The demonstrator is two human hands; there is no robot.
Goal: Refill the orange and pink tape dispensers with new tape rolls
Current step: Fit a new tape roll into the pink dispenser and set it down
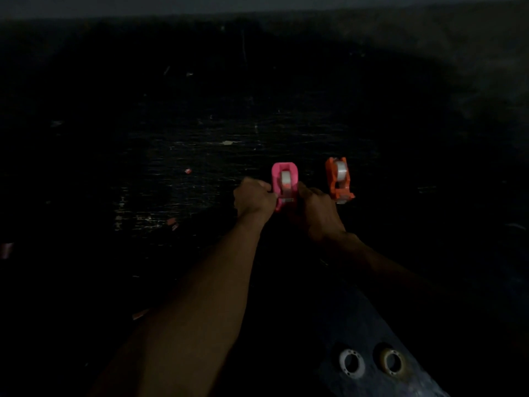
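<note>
My left hand (253, 197) grips the pink dispenser (284, 174) from its left, fingers curled; my right hand (318, 212) clamps its right side. The orange dispenser (338, 179) stands just beside on the dark surface (171, 156).

The single head-worn camera looks forward and down from above onto a dark tabletop (171, 156).

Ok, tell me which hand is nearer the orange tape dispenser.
Right. The right hand lies just beside the orange tape dispenser, on its left; the left hand is farther off, beyond the pink tape dispenser.
</note>
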